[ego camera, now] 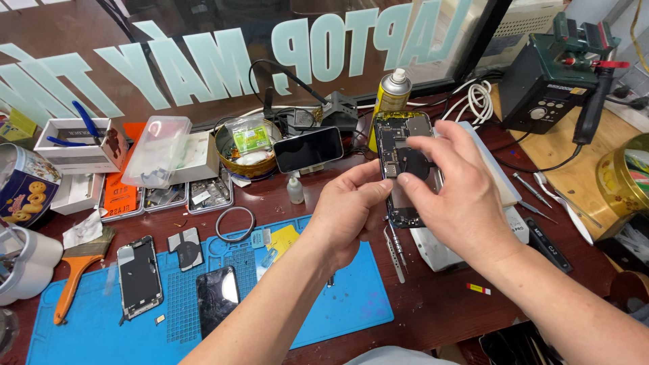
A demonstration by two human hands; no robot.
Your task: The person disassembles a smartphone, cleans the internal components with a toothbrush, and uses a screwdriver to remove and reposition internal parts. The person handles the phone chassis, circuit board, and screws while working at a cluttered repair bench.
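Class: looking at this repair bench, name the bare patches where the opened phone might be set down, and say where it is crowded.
Bare blue mat lies below the left hand, right of the dark glass panel. Bare dark table runs from the mat's right edge to the small red-yellow sticker. The back left is crowded: trays, boxes, bowl. The right hand holds the opened phone.

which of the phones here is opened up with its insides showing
The opened phone held up in both hands; the propped phone and dark phone on the mat show only closed faces.
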